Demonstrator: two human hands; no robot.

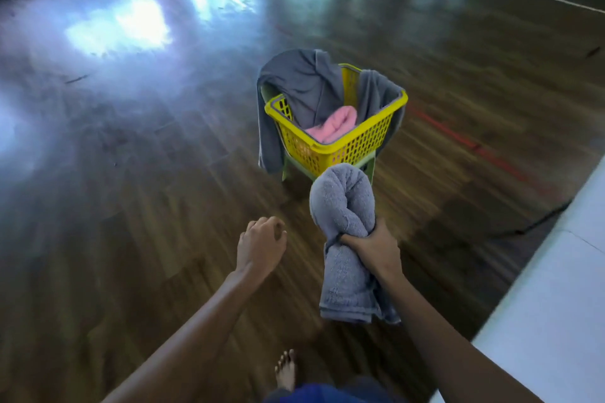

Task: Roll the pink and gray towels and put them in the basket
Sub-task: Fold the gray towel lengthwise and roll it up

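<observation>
place: indoor hall | cues: glossy wood floor, red court line

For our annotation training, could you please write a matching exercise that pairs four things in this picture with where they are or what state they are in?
Things:
1. rolled gray towel
2. pink towel
3. dark gray cloth
4. left hand

States:
A. lying inside the yellow basket
B. empty, loosely curled
C. gripped in the right hand
D. draped over the basket's rim

Pairs: 1-C, 2-A, 3-D, 4-B
</observation>
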